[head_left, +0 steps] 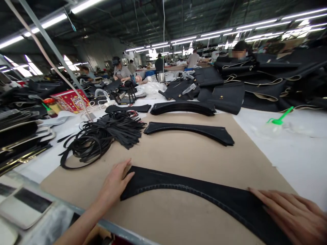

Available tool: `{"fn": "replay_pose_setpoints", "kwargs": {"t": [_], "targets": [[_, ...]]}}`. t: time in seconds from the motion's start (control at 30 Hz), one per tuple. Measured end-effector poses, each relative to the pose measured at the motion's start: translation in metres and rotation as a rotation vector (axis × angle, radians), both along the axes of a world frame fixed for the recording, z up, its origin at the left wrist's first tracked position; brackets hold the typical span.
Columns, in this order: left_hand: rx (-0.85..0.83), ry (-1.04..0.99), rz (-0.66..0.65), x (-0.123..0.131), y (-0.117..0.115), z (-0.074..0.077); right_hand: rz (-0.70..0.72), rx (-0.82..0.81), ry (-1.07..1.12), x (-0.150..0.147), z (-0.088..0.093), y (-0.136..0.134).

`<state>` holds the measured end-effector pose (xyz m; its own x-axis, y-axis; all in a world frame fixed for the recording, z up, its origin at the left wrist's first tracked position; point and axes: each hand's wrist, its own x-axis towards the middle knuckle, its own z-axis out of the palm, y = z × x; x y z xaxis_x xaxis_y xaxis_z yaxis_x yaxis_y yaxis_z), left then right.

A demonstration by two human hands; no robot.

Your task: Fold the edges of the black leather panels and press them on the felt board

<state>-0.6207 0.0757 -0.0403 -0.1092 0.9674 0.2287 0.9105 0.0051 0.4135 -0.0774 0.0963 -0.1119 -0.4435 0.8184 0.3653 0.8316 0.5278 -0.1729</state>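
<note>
On the near part of the tan sheet (158, 153), which serves as our landmark, we see a curved black panel (189, 182) lying flat, its concave stitched edge toward us. Our left hand (119, 182) touches the panel's left end, at the near left of the sheet; its fingers lie close together, with the thumb spread apart from them. Our right hand (293, 211) lies at the panel's right end, toward the near right of the sheet; its fingers are extended and pressed together, while we cannot tell how its thumb is placed. On the sheet's farther half we note a layered stack of similar panels (189, 128), and, at its far edge, a thicker stack (182, 108). A tangled bundle of thin black straps (109, 132) occupies the sheet's left side. Right of the sheet we find a bright green scoop (282, 117) on a white surface (301, 153); beyond its far right corner, a black bag flap (227, 97); beyond its far left, a red patterned box (70, 100).
</note>
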Motion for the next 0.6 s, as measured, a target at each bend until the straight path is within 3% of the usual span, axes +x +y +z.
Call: {"fn": "replay_pose_setpoints", "kwargs": {"t": [0.23, 0.37, 0.47, 0.6], "targets": [[-0.276, -0.049, -0.01, -0.008, 0.024, -0.001, -0.158, -0.317, 0.235, -0.009, 0.025, 0.014], [-0.248, -0.229, -0.04, -0.014, 0.039, -0.006, -0.173, -0.59, 0.349, -0.021, 0.049, 0.028], [-0.231, -0.465, -0.088, -0.009, 0.066, 0.01, -0.157, -0.702, 0.505, -0.03, 0.076, 0.046], [-0.131, -0.577, -0.046, 0.005, 0.131, 0.052, -0.198, -0.682, 0.803, -0.041, 0.106, 0.089]]}}
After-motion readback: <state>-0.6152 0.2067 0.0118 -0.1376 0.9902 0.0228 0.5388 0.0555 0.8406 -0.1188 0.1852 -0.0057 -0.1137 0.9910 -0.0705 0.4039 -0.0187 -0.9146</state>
